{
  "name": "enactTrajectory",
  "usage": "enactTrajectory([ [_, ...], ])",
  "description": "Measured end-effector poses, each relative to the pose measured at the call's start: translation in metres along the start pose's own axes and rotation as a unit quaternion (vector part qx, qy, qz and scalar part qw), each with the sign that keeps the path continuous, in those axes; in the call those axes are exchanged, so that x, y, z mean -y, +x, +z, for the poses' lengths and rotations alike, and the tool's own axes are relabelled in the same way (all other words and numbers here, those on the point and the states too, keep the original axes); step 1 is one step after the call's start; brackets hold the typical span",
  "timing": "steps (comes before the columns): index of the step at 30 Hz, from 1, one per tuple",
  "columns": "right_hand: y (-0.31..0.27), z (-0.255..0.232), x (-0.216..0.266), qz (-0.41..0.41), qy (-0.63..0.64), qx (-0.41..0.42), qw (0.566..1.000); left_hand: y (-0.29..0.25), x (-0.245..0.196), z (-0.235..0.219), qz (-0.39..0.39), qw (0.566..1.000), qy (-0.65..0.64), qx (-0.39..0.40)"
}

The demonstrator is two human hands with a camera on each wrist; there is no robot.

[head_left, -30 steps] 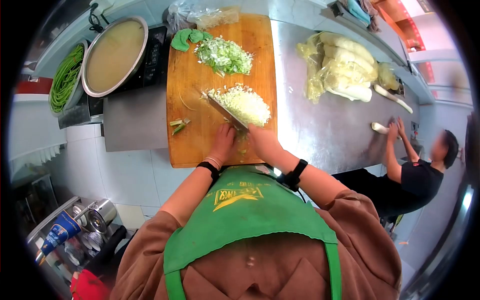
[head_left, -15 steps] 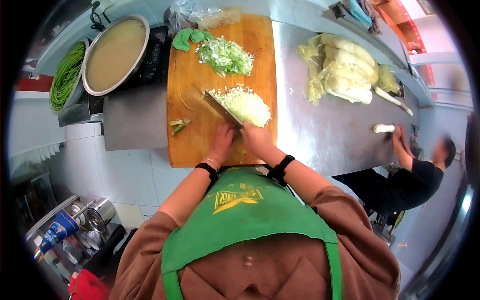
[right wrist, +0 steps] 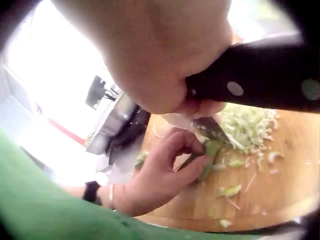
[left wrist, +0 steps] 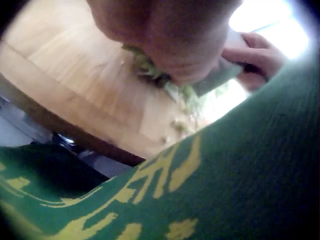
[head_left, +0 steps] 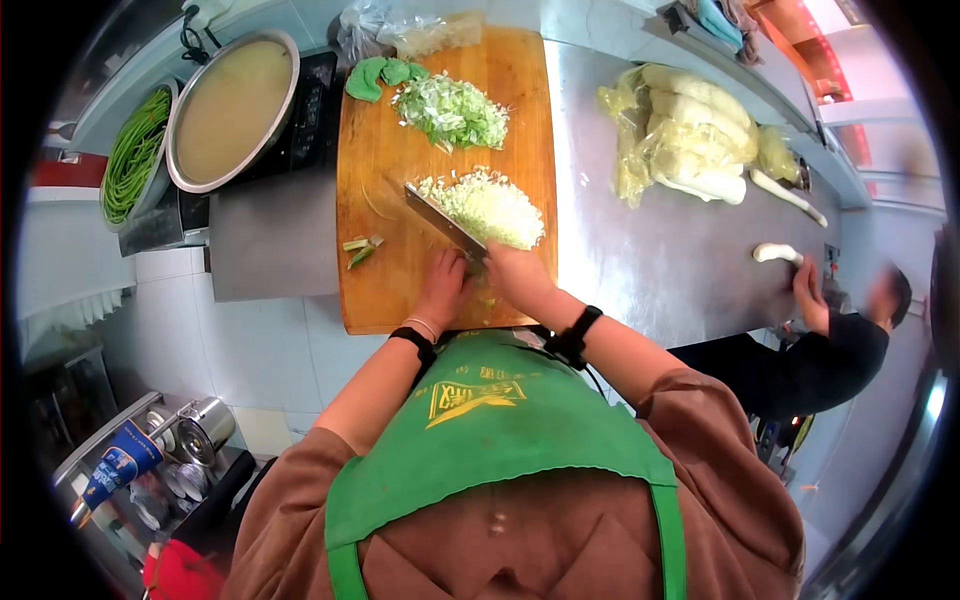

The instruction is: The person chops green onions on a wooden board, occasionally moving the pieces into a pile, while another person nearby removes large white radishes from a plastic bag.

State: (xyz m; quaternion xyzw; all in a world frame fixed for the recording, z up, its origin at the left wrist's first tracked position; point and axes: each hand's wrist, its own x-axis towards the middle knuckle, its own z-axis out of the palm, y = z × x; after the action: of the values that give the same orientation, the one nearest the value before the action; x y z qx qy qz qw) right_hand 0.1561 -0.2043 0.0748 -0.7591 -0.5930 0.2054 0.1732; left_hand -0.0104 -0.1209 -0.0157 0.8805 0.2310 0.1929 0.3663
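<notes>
My right hand (head_left: 520, 280) grips the black handle (right wrist: 250, 80) of a broad kitchen knife (head_left: 445, 222). Its blade slants across the wooden cutting board (head_left: 385, 290), beside a heap of finely chopped green onion (head_left: 490, 210). Left of the knife, my left hand (head_left: 443, 288) has its fingers curled over green onion stalks (right wrist: 210, 154), close to the blade in the right wrist view. In the left wrist view, that hand hides most of the stalks. A second heap of coarser chopped green onion (head_left: 450, 112) lies farther back, near a green cloth (head_left: 370, 78).
Trimmed ends (head_left: 360, 250) lie at the board's left. A wide pot of cloudy liquid (head_left: 230, 110) and a tray of long green vegetables (head_left: 135, 155) stand left. Bagged white stalks (head_left: 695, 130) lie right; another person (head_left: 840, 340) handles a white stalk (head_left: 776, 252) there.
The knife and my right hand have shifted slightly left, toward my left hand. At the right, the other person's hands have moved and the white stalk has shifted a little.
</notes>
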Motion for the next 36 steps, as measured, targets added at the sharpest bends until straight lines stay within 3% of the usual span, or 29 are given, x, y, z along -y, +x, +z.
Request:
enactTrajectory([
  [10, -0.001, 0.000, 0.001, 0.002, -0.001, 0.000, 1.000, 0.002, -0.003, -0.005, 0.015, 1.000, -0.008, -0.019],
  [15, -0.011, 0.013, 0.005, 0.054, 0.024, 0.013, 0.998, -0.001, -0.004, -0.003, 0.011, 1.000, 0.001, -0.026],
  [18, 0.000, 0.014, -0.004, -0.006, 0.046, -0.025, 0.999, -0.003, -0.006, -0.010, 0.003, 1.000, -0.024, -0.017],
  [24, -0.024, -0.005, 0.004, 0.031, -0.014, 0.049, 0.998, -0.006, -0.009, -0.014, -0.015, 1.000, -0.021, -0.002],
  [30, 0.003, 0.016, 0.000, -0.011, 0.038, -0.013, 0.999, -0.006, -0.008, -0.016, -0.008, 1.000, 0.005, 0.016],
  [33, -0.009, -0.005, 0.007, 0.041, 0.042, 0.047, 0.997, -0.007, -0.005, -0.010, 0.009, 0.999, -0.023, -0.020],
  [36, -0.021, 0.016, 0.002, 0.013, 0.024, 0.015, 0.999, -0.009, -0.006, -0.009, -0.004, 1.000, 0.009, -0.015],
])
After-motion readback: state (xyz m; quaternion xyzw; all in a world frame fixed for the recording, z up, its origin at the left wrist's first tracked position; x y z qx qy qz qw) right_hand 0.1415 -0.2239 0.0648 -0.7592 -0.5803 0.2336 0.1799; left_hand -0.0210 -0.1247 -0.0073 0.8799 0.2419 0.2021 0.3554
